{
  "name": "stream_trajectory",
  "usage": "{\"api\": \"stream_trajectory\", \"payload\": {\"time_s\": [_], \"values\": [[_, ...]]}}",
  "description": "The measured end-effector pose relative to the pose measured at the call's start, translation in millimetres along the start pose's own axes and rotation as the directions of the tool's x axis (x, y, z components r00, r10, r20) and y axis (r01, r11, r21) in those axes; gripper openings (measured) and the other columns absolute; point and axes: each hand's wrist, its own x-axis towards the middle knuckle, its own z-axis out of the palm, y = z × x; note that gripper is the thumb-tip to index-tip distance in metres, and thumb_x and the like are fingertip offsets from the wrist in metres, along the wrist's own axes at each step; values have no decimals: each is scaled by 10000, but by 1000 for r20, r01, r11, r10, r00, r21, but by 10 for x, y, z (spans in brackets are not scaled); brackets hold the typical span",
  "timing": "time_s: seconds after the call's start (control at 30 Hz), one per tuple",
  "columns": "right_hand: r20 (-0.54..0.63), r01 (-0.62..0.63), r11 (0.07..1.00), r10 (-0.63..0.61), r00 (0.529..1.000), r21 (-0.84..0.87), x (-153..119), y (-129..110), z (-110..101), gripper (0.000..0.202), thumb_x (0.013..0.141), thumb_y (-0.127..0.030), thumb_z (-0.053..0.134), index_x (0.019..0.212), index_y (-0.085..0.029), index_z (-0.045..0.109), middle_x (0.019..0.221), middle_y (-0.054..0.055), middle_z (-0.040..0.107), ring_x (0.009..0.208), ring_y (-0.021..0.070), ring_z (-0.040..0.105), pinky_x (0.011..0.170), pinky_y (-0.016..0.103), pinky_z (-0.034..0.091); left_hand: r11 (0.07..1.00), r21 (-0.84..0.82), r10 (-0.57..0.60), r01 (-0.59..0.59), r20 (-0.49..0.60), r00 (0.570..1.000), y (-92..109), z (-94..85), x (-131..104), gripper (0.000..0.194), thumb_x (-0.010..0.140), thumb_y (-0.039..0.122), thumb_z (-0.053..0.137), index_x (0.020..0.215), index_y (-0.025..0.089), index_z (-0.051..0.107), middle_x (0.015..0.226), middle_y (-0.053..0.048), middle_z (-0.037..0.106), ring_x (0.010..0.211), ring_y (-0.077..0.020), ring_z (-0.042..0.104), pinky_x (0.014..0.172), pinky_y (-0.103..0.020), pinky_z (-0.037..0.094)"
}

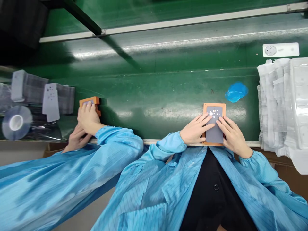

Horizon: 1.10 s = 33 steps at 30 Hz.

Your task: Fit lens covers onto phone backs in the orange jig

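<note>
Panel (215, 134), grey: lay in the orange jig (224, 110), at the near edge of the green bench (154, 96). Was touched by the left hand (193, 130), fingers fanned and unclenched, tips on the grey face, thumb at the jig's near left part. Was touched by the right hand (233, 136) too, fingers parted and released, one tip on the face, others over the jig's right side, thumb by the near right edge. Pressed or merely rested (could not tell which).

To the left, saw a co-worker's hands (88, 120), one over the other, at a second orange holder (96, 100), with something grey in it (mostly hidden). Farther left, saw stacked plates (64, 99) and a tape roll (27, 123) beside black film (48, 132).

To the right, saw a clear tray (299, 102) beside layered wrapping (271, 102), contents too faint to tell. Saw also a white plate (287, 50) farther back, and crumpled blue film (237, 92) near the jig's far right corner.
</note>
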Motion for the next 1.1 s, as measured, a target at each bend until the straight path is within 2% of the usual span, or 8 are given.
{"api": "stream_trajectory", "payload": {"time_s": [0.17, 0.23, 0.33, 0.4, 0.53, 0.77, 0.87, 1.1], "values": [[-290, -10, 861, 182, 940, 508, 71, -86, -72, 387, 997, -187, 500, 1332, -257, 679, 1409, 86, 653, 1365, 309, 574, 1146, 550, 499, 919, -392, -178, 41, -319, 931, -24, -46, 162, 792, 888, 298, 735, 1573, 189, 353, 1677, -201, 292, 1570, -342, 285, 1246, -545, 345], [-352, -10, 630, 447, 822, 777, 124, -104, -70, 292, 1005, -251, 524, 1228, -283, 711, 1249, 57, 737, 1182, 283, 696, 1048, 544, 572, 834, -551, -317, 30, -435, 842, 67, -49, 274, 727, 909, 362, 734, 1526, 169, 402, 1564, -205, 478, 1443, -296, 506, 1174, -465, 457], [-215, 67, 236, 690, 691, 970, 182, 0, -39, 247, 1012, -308, 501, 1126, -299, 720, 1095, 27, 767, 1026, 242, 737, 995, 535, 597, 758, -652, -417, -40, -530, 739, 276, -62, 421, 377, 943, 398, 701, 1203, 133, 635, 1126, -119, 749, 1026, -191, 742, 927, -314, 590], [-116, 71, 93, 682, 722, 993, 190, 128, -16, 268, 1010, -339, 476, 1083, -286, 728, 1089, 48, 755, 1047, 247, 718, 1036, 556, 566, 792, -604, -400, -83, -618, 677, 422, -86, 484, 249, 941, 382, 711, 966, 135, 686, 915, -64, 761, 853, -151, 740, 827, -273, 593], [-21, -3, 44, 532, 846, 999, 188, 290, 39, 384, 1022, -423, 363, 1114, -266, 701, 1123, 89, 710, 1126, 277, 660, 1050, 593, 527, 892, -417, -240, -175, -764, 599, 606, -143, 558, 183, 949, 323, 709, 895, 150, 694, 902, -64, 767, 904, -162, 740, 880, -312, 602], [149, -3, -223, 637, 756, 975, 274, 153, 105, 267, 935, -402, 432, 954, -241, 643, 997, 102, 661, 1085, 281, 631, 994, 542, 551, 966, -204, -67, -159, -791, 608, 602, -152, 602, 213, 996, 348, 633, 913, 164, 703, 914, -63, 768, 906, -165, 738, 877, -329, 607], [128, 23, -227, 626, 769, 974, 290, 137, 78, 257, 953, -373, 402, 920, -251, 627, 990, 81, 658, 1038, 249, 640, 973, 496, 564, 979, -146, -26, -146, -790, 613, 580, -166, 586, 160, 995, 291, 627, 940, 162, 704, 917, -59, 765, 919, -163, 729, 882, -320, 597], [-107, 90, 58, 579, 809, 994, 353, 48, 9, 175, 979, -287, 474, 976, -272, 648, 922, 36, 667, 902, 210, 678, 778, 404, 608, 973, -222, -137, -69, -786, 603, 502, -152, 580, 243, 1008, 336, 585, 879, 150, 674, 866, -82, 736, 883, -182, 717, 851, -323, 598]]}}
